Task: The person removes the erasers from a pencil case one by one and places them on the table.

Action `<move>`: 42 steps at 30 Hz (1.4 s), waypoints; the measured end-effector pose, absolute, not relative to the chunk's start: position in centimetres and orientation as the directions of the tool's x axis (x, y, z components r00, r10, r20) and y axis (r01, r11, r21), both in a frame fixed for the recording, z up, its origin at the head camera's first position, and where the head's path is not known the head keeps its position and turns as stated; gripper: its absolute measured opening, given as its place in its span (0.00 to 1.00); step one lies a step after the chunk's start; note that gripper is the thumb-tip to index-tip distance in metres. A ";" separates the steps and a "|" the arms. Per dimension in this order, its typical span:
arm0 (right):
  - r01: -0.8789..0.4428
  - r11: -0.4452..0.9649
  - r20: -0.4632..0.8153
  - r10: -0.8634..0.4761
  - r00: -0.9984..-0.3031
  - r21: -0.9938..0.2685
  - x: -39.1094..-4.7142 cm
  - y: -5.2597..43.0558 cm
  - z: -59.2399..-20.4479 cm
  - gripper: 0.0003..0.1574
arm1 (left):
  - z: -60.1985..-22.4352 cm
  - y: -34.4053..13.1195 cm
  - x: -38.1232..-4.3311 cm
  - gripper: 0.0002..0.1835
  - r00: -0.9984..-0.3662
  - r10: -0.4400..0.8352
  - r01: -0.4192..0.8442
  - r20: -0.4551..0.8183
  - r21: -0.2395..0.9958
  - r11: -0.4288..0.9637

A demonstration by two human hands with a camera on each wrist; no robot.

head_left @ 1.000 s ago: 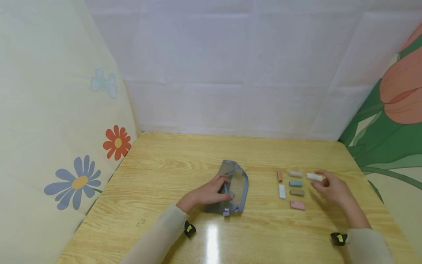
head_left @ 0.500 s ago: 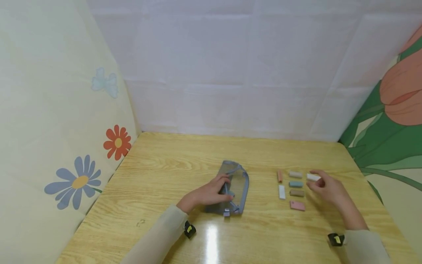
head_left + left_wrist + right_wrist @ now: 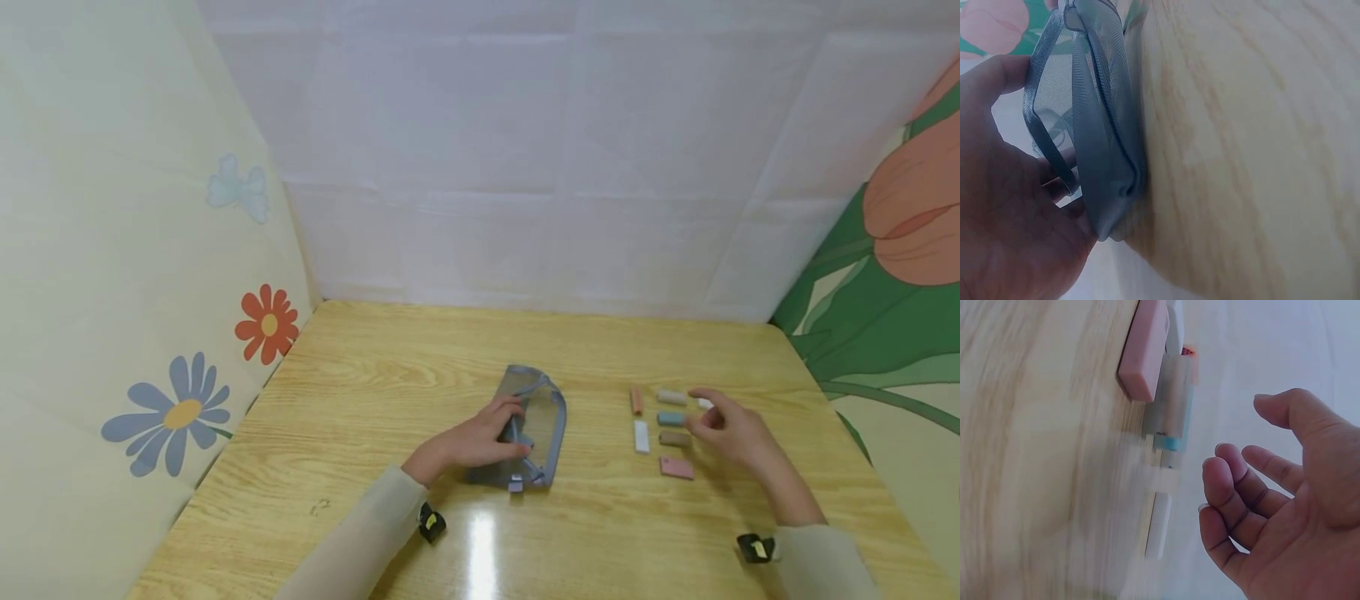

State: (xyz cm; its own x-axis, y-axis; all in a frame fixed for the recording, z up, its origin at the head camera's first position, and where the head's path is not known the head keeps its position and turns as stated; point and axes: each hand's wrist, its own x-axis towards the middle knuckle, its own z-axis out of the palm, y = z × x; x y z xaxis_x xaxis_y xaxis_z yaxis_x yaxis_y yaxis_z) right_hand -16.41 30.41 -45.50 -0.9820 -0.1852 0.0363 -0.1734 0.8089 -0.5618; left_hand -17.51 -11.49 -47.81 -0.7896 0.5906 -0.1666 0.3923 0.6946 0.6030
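A grey-blue mesh zip pouch (image 3: 557,433) lies on the table in the head view. My left hand (image 3: 476,437) holds it by the opening; in the left wrist view the thumb is at one edge strip (image 3: 1038,125) while other fingers reach behind the mesh. Over the small blocks at the right hovers my right hand (image 3: 738,435), fingers loosely bent, thumb apart, nothing between them. It partly covers a white block (image 3: 704,403) and has its fingertips beside a teal block (image 3: 671,419) and a brown block (image 3: 674,438). The right wrist view shows a pink block (image 3: 1144,356) near that hand.
A beige block (image 3: 672,397), an orange block (image 3: 637,400) and a second white block (image 3: 642,437) lie in the same group on the wooden table (image 3: 375,358). A white cloth (image 3: 450,167) hangs behind, with flower-printed cloths on both sides.
My right hand has moved left from the far-right white block towards the teal and brown blocks, leaving that white block on the table. The left hand and pouch stay put.
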 end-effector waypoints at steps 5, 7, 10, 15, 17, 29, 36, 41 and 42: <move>-0.176 0.804 0.028 -0.195 -0.980 -0.568 -16.3 30.0 -45.6 0.33 | -47.8 -11.5 -17.4 0.42 -0.792 0.586 0.383 -0.170 0.609 0.695; -0.167 0.800 0.015 -0.194 -0.981 -0.576 -16.3 29.8 -45.7 0.33 | -47.8 -11.5 -17.3 0.42 -0.792 0.587 0.383 -0.169 0.611 0.693; -0.167 0.795 0.005 -0.203 -0.979 -0.583 -16.3 29.6 -45.8 0.33 | -47.8 -11.5 -17.3 0.43 -0.791 0.588 0.385 -0.168 0.610 0.692; -0.171 0.796 -0.008 -0.215 -0.976 -0.580 -16.3 29.2 -46.0 0.34 | -47.9 -11.5 -17.3 0.42 -0.790 0.590 0.384 -0.166 0.616 0.688; -0.174 0.793 -0.010 -0.221 -0.975 -0.584 -16.2 29.0 -45.9 0.34 | -48.0 -11.5 -17.3 0.42 -0.790 0.591 0.383 -0.166 0.619 0.686; -0.196 0.785 0.003 -0.241 -0.971 -0.588 -16.2 28.0 -45.9 0.33 | -48.1 -11.4 -17.3 0.43 -0.791 0.588 0.377 -0.167 0.624 0.685; -0.217 0.769 0.019 -0.257 -0.966 -0.601 -16.2 27.3 -46.0 0.32 | -47.7 -11.5 -17.1 0.42 -0.788 0.589 0.364 -0.179 0.637 0.680; -0.224 0.762 0.019 -0.269 -0.963 -0.607 -16.1 26.9 -46.1 0.34 | -47.6 -11.4 -17.1 0.43 -0.787 0.589 0.362 -0.183 0.636 0.681; -0.222 0.763 0.015 -0.268 -0.963 -0.607 -16.0 26.9 -46.1 0.34 | -47.6 -11.4 -17.1 0.43 -0.787 0.589 0.361 -0.186 0.635 0.683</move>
